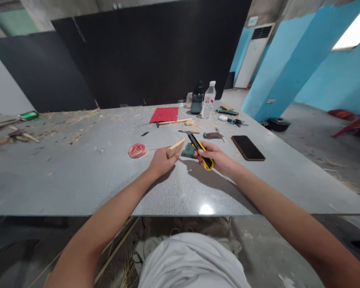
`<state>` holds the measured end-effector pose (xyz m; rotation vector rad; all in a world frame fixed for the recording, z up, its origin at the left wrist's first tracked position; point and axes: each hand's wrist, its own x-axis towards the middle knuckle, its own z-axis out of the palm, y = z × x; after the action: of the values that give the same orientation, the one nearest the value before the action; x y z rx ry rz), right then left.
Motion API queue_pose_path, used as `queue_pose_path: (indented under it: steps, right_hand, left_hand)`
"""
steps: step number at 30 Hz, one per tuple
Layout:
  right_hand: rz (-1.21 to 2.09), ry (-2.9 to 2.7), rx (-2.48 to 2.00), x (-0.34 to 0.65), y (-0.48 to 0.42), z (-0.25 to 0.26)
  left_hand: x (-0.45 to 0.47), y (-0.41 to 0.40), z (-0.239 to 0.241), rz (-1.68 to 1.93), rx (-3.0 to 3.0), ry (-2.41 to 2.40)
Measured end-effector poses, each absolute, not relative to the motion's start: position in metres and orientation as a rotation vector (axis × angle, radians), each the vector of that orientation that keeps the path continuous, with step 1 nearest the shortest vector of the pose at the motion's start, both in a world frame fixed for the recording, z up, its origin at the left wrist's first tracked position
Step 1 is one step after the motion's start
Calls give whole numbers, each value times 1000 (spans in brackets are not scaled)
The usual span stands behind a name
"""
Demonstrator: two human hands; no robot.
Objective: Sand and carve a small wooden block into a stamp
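My left hand is closed around a small pale wooden block, held just above the grey table. In my right hand is a yellow and black utility knife, its front end pointing up and away to the left. Knife and block are apart. Behind and between my hands lies a dark green object, partly hidden, whose kind I cannot make out. A round wooden piece with a red design rests left of my left hand. To the right of my right hand lies a smartphone.
Farther back are a red sheet, a clear water bottle, a dark bottle and a loose blade. Wood shavings and a green can lie left. The table's near edge runs before my body.
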<state>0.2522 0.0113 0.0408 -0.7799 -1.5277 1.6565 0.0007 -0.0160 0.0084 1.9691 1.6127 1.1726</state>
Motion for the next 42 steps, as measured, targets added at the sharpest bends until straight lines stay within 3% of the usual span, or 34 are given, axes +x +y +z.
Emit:
queue_pose_path:
  steps: [4, 11, 18, 25, 35, 42]
  right_hand:
    - [1654, -1689, -655, 249, 8, 39]
    - [1374, -1923, -643, 246, 6, 33]
    - [755, -2172, -734, 247, 5, 35]
    - [720, -2293, -807, 239, -4, 32]
    - [604, -2370, -743, 239, -10, 35]
    - [202, -2458, -991, 229, 4, 36]
  left_hand:
    - [3, -11, 3, 1235, 1714, 1587]
    - [4, -8, 4, 1312, 1572, 1499]
    - [-1, -16, 8, 1218, 2035, 1473]
    - [-1, -23, 14, 1263, 2353, 1377]
    - [11, -30, 12, 1348, 2311, 1312]
    - [20, -33, 14, 1387, 2153, 1426]
